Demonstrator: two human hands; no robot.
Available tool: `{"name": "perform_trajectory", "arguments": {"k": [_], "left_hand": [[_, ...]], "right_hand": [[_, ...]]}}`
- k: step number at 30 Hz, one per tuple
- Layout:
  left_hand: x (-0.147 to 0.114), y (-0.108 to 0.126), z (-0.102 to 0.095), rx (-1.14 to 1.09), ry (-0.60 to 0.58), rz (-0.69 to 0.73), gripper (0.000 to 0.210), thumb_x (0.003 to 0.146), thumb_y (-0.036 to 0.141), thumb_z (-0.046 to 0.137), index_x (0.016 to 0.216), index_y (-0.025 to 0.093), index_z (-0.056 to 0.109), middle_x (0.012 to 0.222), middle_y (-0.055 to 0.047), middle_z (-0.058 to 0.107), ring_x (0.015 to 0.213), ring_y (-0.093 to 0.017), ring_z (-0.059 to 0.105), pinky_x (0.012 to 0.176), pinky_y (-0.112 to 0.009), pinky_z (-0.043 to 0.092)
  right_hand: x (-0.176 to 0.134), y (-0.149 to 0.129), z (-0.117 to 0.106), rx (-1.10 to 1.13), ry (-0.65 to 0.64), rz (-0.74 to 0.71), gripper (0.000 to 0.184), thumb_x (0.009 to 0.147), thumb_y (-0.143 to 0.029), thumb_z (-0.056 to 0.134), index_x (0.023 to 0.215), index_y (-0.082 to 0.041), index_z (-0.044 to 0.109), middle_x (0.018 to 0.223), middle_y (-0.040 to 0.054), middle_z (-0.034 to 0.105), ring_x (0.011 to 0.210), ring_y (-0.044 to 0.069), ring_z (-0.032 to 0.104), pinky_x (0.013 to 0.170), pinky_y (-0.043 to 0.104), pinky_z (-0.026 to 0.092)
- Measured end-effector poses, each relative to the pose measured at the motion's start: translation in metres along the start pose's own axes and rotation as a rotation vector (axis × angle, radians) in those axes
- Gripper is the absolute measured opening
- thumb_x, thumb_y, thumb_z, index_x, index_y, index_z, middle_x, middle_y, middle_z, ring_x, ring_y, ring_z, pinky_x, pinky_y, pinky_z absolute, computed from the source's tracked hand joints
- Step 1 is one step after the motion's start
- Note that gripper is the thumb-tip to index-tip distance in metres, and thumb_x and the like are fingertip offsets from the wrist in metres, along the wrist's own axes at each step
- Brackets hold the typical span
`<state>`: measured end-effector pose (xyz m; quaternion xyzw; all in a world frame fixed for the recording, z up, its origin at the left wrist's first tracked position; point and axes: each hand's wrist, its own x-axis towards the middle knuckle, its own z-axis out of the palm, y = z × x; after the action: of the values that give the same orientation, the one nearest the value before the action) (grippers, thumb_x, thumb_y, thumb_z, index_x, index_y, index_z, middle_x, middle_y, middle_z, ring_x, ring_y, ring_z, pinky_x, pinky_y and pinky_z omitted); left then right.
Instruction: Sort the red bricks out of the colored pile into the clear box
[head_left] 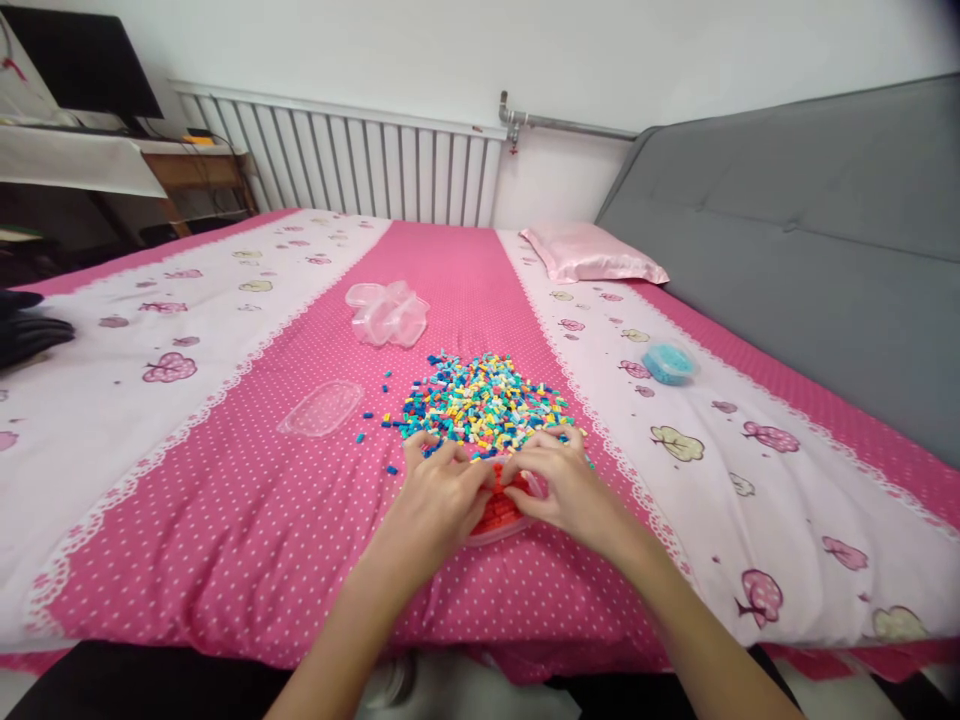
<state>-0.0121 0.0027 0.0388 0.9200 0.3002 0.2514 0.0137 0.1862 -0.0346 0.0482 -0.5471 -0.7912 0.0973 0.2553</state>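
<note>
A clear plastic tub (496, 537) of small red building bricks (499, 510) sits on the bed near its front edge. My left hand (442, 492) is over the tub's left side, its fingers curled and closed near the bricks. Above the right side is my right hand (559, 480), with thumb and forefinger drawn together over the red pieces. Whatever either hand pinches is too small or hidden to make out. Just beyond both hands spreads a pile of loose mixed-colour bricks (487, 400), mainly blue, teal, yellow and white.
Left of the pile lies a clear lid (322, 408); behind it are empty clear tubs (388, 314). A tub of light-blue bricks (669, 363) stands to the right. Farther back are a pink pillow (592, 253) and a grey headboard (810, 220). Several stray bricks lie left of the pile.
</note>
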Motion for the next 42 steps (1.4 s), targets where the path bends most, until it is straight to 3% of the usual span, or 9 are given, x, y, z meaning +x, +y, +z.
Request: {"name": "perform_trajectory", "arguments": {"k": [2, 5, 10, 18, 28, 32, 36, 42], "left_hand": [[-0.001, -0.002, 0.000, -0.012, 0.017, 0.043, 0.008, 0.095, 0.012, 0.055, 0.094, 0.018, 0.059, 0.081, 0.000, 0.069, 0.079, -0.019, 0.064, 0.094, -0.044, 0.038], [-0.001, -0.003, 0.002, -0.019, 0.045, 0.086, 0.011, 0.099, 0.013, 0.047, 0.093, 0.019, 0.055, 0.076, 0.000, 0.066, 0.069, -0.017, 0.060, 0.080, -0.034, 0.043], [-0.003, -0.002, 0.007, -0.038, 0.127, 0.071, 0.015, 0.100, 0.015, 0.045, 0.087, 0.020, 0.052, 0.072, -0.001, 0.063, 0.068, -0.018, 0.059, 0.066, -0.028, 0.044], [-0.007, -0.006, 0.019, -0.102, 0.205, 0.029, 0.013, 0.095, 0.012, 0.048, 0.084, 0.020, 0.050, 0.074, 0.000, 0.061, 0.072, -0.017, 0.061, 0.067, -0.026, 0.048], [-0.007, -0.008, 0.021, -0.161, 0.218, -0.011, 0.014, 0.089, 0.009, 0.048, 0.081, 0.021, 0.048, 0.072, 0.002, 0.058, 0.066, -0.014, 0.057, 0.061, -0.023, 0.044], [-0.008, -0.007, 0.019, -0.188, 0.230, -0.025, 0.012, 0.089, 0.011, 0.050, 0.082, 0.021, 0.050, 0.076, 0.001, 0.061, 0.071, -0.015, 0.060, 0.065, -0.024, 0.048], [-0.007, -0.005, 0.016, -0.222, 0.243, -0.034, 0.010, 0.091, 0.014, 0.056, 0.096, 0.021, 0.054, 0.088, -0.001, 0.066, 0.085, -0.017, 0.065, 0.076, -0.028, 0.053], [-0.009, -0.002, 0.020, -0.294, 0.237, -0.041, 0.015, 0.094, 0.012, 0.059, 0.103, 0.023, 0.053, 0.095, -0.001, 0.068, 0.089, -0.015, 0.068, 0.078, -0.026, 0.055]], "right_hand": [[-0.002, 0.001, 0.001, 0.027, 0.004, -0.018, 0.015, 0.083, -0.010, 0.075, 0.084, -0.024, 0.067, 0.085, -0.0030, 0.071, 0.092, 0.020, 0.061, 0.098, 0.043, 0.029], [-0.005, 0.001, 0.003, 0.069, 0.010, -0.047, 0.013, 0.089, -0.010, 0.068, 0.085, -0.022, 0.063, 0.087, -0.0002, 0.068, 0.094, 0.021, 0.057, 0.088, 0.036, 0.039], [-0.009, -0.002, 0.006, 0.113, 0.046, -0.095, 0.018, 0.094, -0.007, 0.056, 0.083, -0.021, 0.056, 0.087, 0.0031, 0.064, 0.090, 0.021, 0.055, 0.080, 0.033, 0.045], [-0.010, -0.003, 0.010, 0.078, 0.089, -0.171, 0.019, 0.098, -0.009, 0.050, 0.084, -0.020, 0.057, 0.089, 0.0069, 0.065, 0.091, 0.023, 0.054, 0.082, 0.038, 0.048], [-0.008, -0.005, 0.013, 0.013, 0.088, -0.239, 0.021, 0.099, -0.009, 0.047, 0.091, -0.018, 0.065, 0.096, 0.0118, 0.070, 0.098, 0.027, 0.056, 0.088, 0.044, 0.050], [-0.006, -0.004, 0.010, 0.081, 0.116, -0.201, 0.019, 0.095, -0.006, 0.052, 0.085, -0.019, 0.061, 0.090, 0.0080, 0.069, 0.093, 0.024, 0.058, 0.083, 0.039, 0.051], [-0.007, -0.001, 0.008, 0.168, 0.174, -0.155, 0.020, 0.090, -0.003, 0.058, 0.082, -0.021, 0.057, 0.083, 0.0032, 0.066, 0.087, 0.021, 0.059, 0.078, 0.036, 0.051], [-0.012, 0.003, 0.008, 0.219, 0.194, -0.180, 0.021, 0.088, -0.002, 0.059, 0.082, -0.022, 0.058, 0.088, 0.0039, 0.069, 0.090, 0.021, 0.061, 0.081, 0.036, 0.051]]}}
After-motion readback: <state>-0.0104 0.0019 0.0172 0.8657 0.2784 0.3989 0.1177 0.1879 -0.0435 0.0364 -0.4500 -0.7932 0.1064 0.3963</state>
